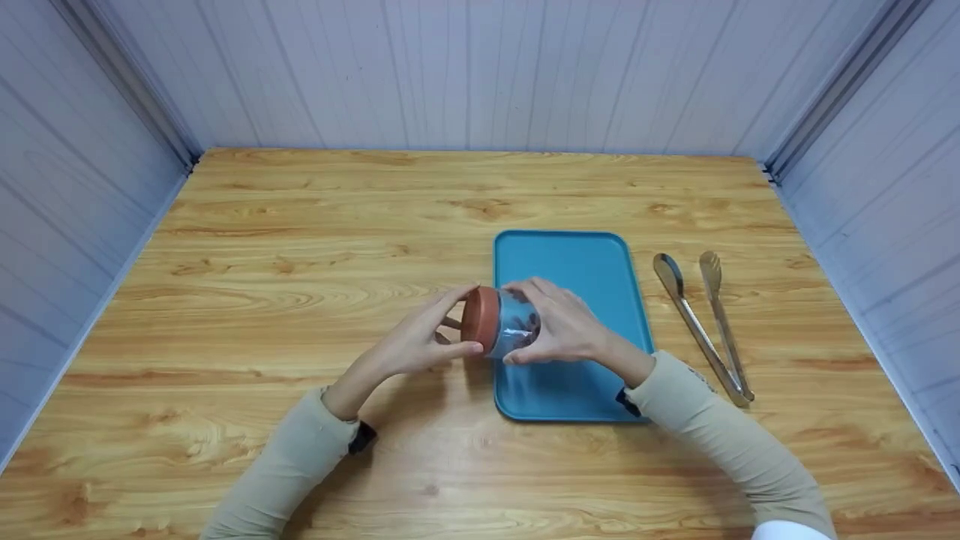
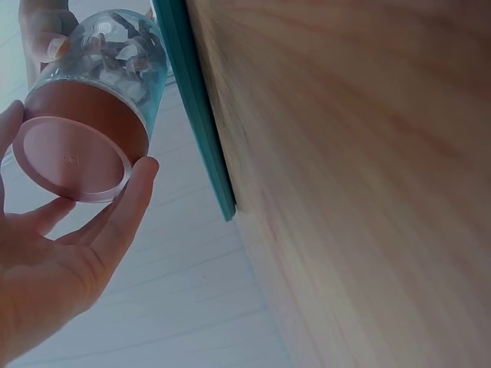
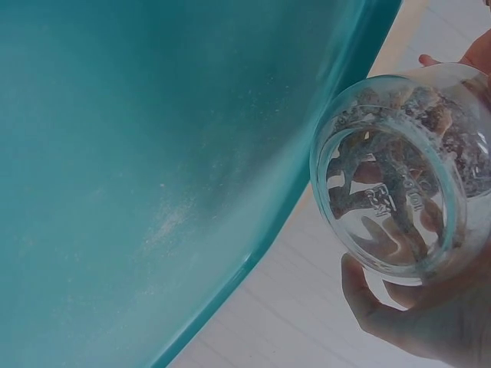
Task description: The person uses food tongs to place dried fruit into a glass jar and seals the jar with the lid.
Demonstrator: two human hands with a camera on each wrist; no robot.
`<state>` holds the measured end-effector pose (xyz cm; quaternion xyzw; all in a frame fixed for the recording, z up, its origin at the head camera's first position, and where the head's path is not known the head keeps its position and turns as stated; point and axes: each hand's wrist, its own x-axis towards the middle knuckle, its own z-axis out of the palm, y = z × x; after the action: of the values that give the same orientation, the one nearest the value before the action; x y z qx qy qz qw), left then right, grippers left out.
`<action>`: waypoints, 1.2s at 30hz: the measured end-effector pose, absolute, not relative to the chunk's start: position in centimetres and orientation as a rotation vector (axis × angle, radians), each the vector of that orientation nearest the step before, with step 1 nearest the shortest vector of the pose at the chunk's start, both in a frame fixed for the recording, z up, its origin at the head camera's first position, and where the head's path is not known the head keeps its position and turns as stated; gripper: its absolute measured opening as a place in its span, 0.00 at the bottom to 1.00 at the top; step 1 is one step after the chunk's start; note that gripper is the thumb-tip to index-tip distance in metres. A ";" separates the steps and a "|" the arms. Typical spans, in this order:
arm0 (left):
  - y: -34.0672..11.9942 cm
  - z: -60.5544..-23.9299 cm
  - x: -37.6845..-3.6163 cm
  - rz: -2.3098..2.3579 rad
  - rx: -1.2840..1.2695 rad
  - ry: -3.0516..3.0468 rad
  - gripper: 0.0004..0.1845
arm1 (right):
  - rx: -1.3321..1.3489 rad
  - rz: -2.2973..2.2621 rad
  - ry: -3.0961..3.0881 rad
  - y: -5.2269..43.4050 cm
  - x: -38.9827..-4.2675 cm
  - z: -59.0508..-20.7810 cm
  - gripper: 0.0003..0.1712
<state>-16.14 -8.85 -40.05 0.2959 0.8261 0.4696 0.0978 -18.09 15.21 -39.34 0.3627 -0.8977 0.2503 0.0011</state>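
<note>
Now, on the left, the wooden counter (image 1: 247, 300) has lots of bare room, all the way out to its left edge by the pale wall (image 1: 67, 225). The left hand (image 1: 420, 341) holds the brown lid (image 1: 480, 319) of one small clear jar (image 1: 517, 326), with its fingers curled round the lid's rim. The jar lies on its side in the air, just above the left edge of the blue tray (image 1: 577, 262), with the lid facing left. Dark bits sit inside the glass, but I cannot tell what they are. The right hand (image 1: 562, 326) is wrapped round the glass body of the jar, so both hands are gripping the one jar. The tray is flat with a low rim, and its far half is bare. To the right of the tray lies one pair of metal tongs (image 1: 705, 322), near it but not touching. Past the tongs there is a strip of bare wood up to the right edge. Pale panel walls stand on three sides of the counter. So that makes two hands, one jar, one lid, one tray, and one pair of tongs.
</note>
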 end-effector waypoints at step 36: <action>-8.5 -39.6 -16.2 1.374 0.776 2.490 0.39 | 1.153 0.755 -2.814 15.2 -18.1 -39.3 0.51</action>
<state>-16.17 -8.48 -39.63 0.2620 0.8407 0.4639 0.0965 -18.11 15.22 -39.32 0.3680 -0.8981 0.2408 0.0039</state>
